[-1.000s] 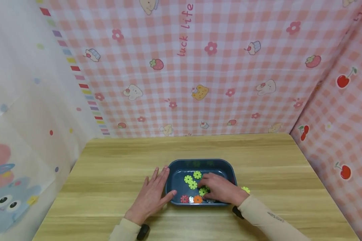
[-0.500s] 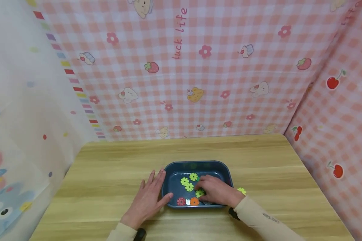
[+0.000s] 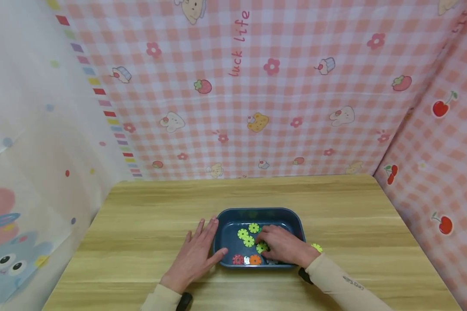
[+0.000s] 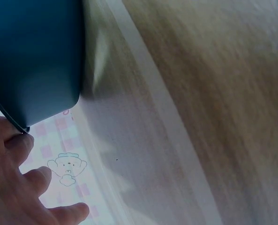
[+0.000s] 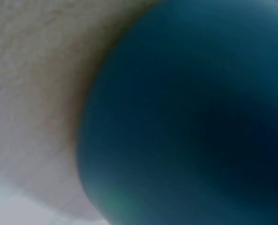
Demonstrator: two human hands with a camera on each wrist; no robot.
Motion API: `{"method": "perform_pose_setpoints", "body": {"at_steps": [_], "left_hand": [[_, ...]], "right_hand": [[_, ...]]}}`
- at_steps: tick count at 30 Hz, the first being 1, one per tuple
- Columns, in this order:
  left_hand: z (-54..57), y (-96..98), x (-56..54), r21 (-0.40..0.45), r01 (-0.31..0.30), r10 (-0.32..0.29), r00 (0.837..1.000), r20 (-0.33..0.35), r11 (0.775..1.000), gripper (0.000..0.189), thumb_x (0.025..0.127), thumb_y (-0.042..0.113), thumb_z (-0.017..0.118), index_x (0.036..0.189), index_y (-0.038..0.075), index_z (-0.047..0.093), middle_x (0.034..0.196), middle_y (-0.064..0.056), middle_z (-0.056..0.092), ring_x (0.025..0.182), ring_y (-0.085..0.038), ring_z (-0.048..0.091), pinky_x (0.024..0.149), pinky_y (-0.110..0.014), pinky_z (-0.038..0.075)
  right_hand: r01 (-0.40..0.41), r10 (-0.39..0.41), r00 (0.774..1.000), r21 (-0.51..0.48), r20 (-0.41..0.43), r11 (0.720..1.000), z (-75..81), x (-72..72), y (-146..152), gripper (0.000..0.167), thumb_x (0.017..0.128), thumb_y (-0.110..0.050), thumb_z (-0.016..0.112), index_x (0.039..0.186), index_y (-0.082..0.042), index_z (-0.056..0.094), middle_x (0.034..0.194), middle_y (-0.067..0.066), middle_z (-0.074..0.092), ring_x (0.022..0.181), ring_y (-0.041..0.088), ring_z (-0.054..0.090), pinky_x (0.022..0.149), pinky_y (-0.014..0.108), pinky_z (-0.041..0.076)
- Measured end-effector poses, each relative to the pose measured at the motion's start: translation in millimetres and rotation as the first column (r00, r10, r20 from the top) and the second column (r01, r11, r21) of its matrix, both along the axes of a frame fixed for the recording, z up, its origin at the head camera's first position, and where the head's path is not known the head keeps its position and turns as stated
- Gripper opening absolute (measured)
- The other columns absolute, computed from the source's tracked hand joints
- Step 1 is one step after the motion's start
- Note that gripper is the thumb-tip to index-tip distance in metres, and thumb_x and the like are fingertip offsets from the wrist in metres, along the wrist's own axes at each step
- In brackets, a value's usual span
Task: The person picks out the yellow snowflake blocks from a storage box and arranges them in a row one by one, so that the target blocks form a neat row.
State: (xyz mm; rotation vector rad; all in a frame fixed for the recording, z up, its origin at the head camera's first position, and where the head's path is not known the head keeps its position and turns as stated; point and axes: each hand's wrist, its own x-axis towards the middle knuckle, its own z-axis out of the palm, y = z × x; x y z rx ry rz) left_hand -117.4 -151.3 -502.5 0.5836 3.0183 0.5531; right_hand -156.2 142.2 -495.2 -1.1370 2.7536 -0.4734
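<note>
In the head view a dark blue tray (image 3: 227, 233) holds several notched plastic building discs. My left hand (image 3: 194, 255) lies spread against the tray's left side, its thumb at the rim; in the left wrist view fingertips (image 4: 21, 143) touch the rim's corner. My right hand (image 3: 282, 245) reaches inside with bent fingers. A yellow-green disc (image 3: 261, 247) shows between its thumb and forefinger; whether they pinch it I cannot tell. More yellow-green discs (image 3: 248, 241) lie left of it. Along the near wall are a red disc (image 3: 238, 259), a white piece (image 3: 247, 260) and an orange disc (image 3: 255, 259).
Another yellow-green disc (image 3: 317, 247) lies on the wooden table (image 3: 159, 207), right of the tray and partly behind the right wrist. Patterned cloth (image 3: 272, 95) hangs behind the table and at both sides. The tray's outer wall (image 5: 176, 140) fills most of the right wrist view.
The head view shifts slightly sideways and back. Both hands, the tray and the visible discs keep nearly the same places relative to one another.
</note>
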Motion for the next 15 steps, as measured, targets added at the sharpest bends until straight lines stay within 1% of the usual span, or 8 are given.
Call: {"method": "perform_pose_setpoints", "body": {"at_steps": [3, 8, 15], "left_hand": [[0.5, 0.7, -0.3, 0.003, 0.004, -0.004, 1.000, 0.004, 1.000, 0.084, 0.102, 0.059, 0.053, 0.164, 0.008, 0.028, 0.170, -0.009, 0.025, 0.157, -0.037, 0.016, 0.119, -0.069, 0.022], [1.1, 1.6, -0.2, -0.013, -0.001, 0.002, 1.000, 0.019, 1.000, 0.084, 0.103, 0.059, 0.052, 0.165, 0.008, 0.027, 0.171, -0.010, 0.024, 0.158, -0.037, 0.014, 0.120, -0.068, 0.021], [0.5, 1.0, -0.7, -0.022, -0.004, 0.005, 1.000, 0.012, 1.000, 0.084, 0.103, 0.059, 0.052, 0.165, 0.008, 0.027, 0.171, -0.010, 0.024, 0.157, -0.037, 0.015, 0.120, -0.068, 0.022]], "right_hand": [[0.005, -0.005, 1.000, -0.005, 0.001, 1.000, 0.0, -1.1, 1.3, 0.031, 0.089, -0.023, 0.084, 0.117, -0.011, 0.076, 0.111, 0.002, 0.068, 0.103, 0.019, 0.065, 0.090, 0.039, 0.056], [0.024, -0.024, 0.999, -0.013, 0.022, 1.000, 0.5, -1.3, 3.4, 0.038, 0.085, -0.026, 0.088, 0.118, -0.011, 0.076, 0.112, 0.002, 0.068, 0.104, 0.020, 0.064, 0.091, 0.040, 0.056], [0.040, -0.039, 0.998, -0.027, 0.044, 0.999, 0.5, -1.3, 2.8, 0.033, 0.085, -0.025, 0.088, 0.113, -0.012, 0.079, 0.109, -0.001, 0.067, 0.101, 0.017, 0.063, 0.089, 0.039, 0.056]]}}
